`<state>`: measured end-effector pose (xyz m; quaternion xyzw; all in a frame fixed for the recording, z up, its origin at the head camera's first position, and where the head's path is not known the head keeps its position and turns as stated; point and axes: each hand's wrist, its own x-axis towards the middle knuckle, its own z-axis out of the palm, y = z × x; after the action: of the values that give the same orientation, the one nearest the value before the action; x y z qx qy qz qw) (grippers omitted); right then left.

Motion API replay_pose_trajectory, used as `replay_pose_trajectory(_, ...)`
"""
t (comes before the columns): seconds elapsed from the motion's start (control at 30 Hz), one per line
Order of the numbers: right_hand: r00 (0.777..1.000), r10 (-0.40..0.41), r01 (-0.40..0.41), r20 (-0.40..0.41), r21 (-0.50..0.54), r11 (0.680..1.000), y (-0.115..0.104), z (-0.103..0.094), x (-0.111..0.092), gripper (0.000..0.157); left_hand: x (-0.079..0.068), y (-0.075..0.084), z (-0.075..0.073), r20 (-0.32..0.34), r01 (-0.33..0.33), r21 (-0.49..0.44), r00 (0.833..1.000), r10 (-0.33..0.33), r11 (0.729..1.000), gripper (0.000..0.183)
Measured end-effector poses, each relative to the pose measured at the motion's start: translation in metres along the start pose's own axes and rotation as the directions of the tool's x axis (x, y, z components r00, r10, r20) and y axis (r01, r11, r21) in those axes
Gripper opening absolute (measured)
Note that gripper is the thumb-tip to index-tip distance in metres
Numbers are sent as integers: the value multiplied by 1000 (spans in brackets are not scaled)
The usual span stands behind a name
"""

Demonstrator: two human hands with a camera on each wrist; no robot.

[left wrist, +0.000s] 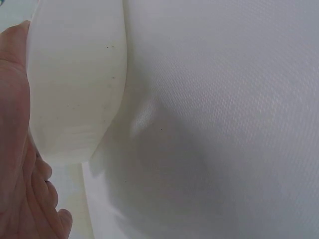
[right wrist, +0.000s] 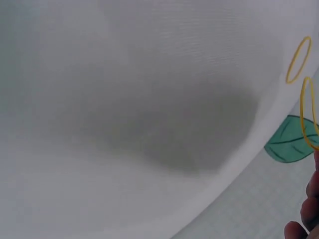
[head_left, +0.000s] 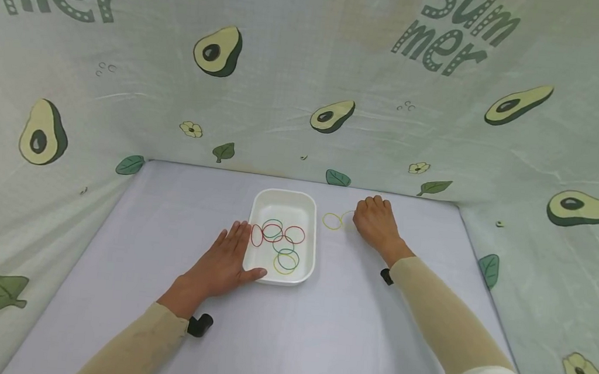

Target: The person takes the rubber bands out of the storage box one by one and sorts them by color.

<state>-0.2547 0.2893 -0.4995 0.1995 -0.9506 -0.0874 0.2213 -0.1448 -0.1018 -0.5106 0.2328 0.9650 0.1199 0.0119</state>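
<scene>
A white plastic tray (head_left: 284, 203) stands mid-table, holding several thin rubber bands in red (head_left: 295, 226), green (head_left: 297, 263) and yellow (head_left: 274, 265). My left hand (head_left: 222, 263) rests along the tray's left side, fingers straight, thumb at its near-left corner. The left wrist view shows the tray's outer wall (left wrist: 75, 89) beside the palm. To the right of the tray, my right hand (head_left: 376, 221) pinches a yellow rubber band (right wrist: 302, 112) at its fingertips. Another yellow rubber band (head_left: 332, 229) lies on the table between tray and right hand.
A pale cloth covers the table (head_left: 330, 330). Behind it and along both sides hangs a fabric sheet (head_left: 276, 79) printed with avocados, leaves and flowers, meeting the table's back edge just beyond the right hand.
</scene>
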Motion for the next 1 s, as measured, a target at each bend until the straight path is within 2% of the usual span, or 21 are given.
replay_pose_trajectory(0.13,999,20,-20,32,3,1000,2,10,-4,25,0,-1,0,6,-2,-1,1000,2,1000,110)
replay_pose_trajectory(0.3,990,50,-48,130,-18,999,4,19,-8,24,0,-1,1,8,-6,-3,1000,6,1000,109)
replay_pose_trajectory(0.5,988,56,-51,144,-33,998,7,25,-10,23,-1,0,0,6,-2,-4,1000,2,1000,109)
replay_pose_trajectory(0.77,993,74,-72,95,-29,997,8,25,-7,23,-1,-1,0,2,-9,8,1000,9,1000,110)
replay_pose_trajectory(1.0,1000,19,-19,-17,3,1000,-1,15,0,19,-1,-1,0,-4,-12,21,1000,12,1000,109)
